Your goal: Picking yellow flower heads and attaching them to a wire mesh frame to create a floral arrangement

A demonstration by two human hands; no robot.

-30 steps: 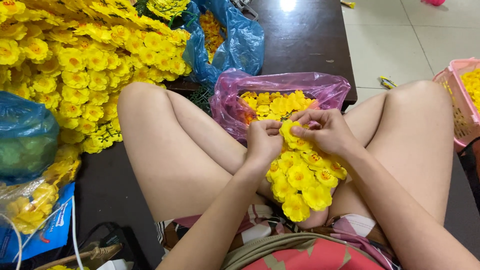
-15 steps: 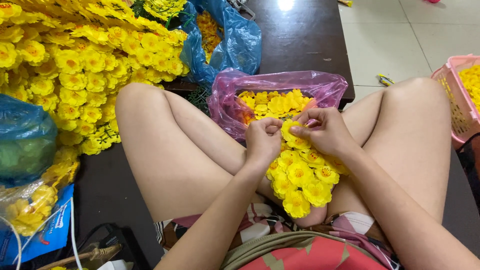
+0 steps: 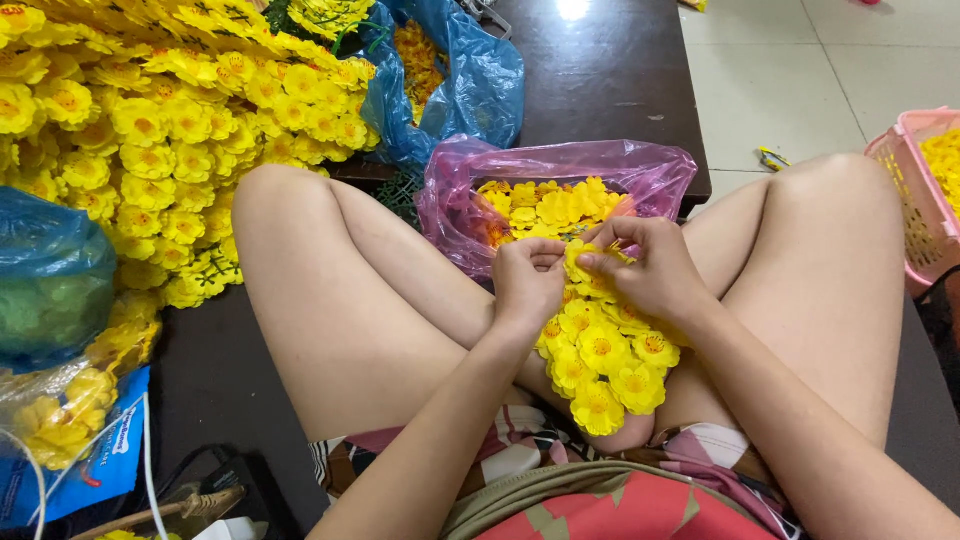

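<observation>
Yellow fabric blossoms on a green stem make up the flower sprig (image 3: 600, 345) lying in the seated person's lap, between the bare knees, and both hands meet at its upper end. The left hand (image 3: 528, 285) is curled nearly closed, fingertips pinched together at the top of the sprig; what exactly sits between them is hidden by the knuckles. The right hand (image 3: 645, 270) is likewise closed, thumb and forefinger pinching a single yellow blossom (image 3: 583, 262) at the sprig's tip.

Just beyond the hands, a pink translucent plastic bag (image 3: 560, 165) of loose yellow blossoms stands open against the edge of a dark wooden table (image 3: 610, 70). A large heap of finished yellow flower sprays (image 3: 150, 130) lies to the left, with a blue plastic bag (image 3: 480, 90) of more flowers behind it. A pink plastic basket (image 3: 915, 190) stands at the far right on the tiled floor.

Judging by the grips, a blossom is being seated on the stem. Doing it well likely calls for the left pinch holding the stem steady close to the tip while the right presses the blossom straight on, without crushing the petals.
</observation>
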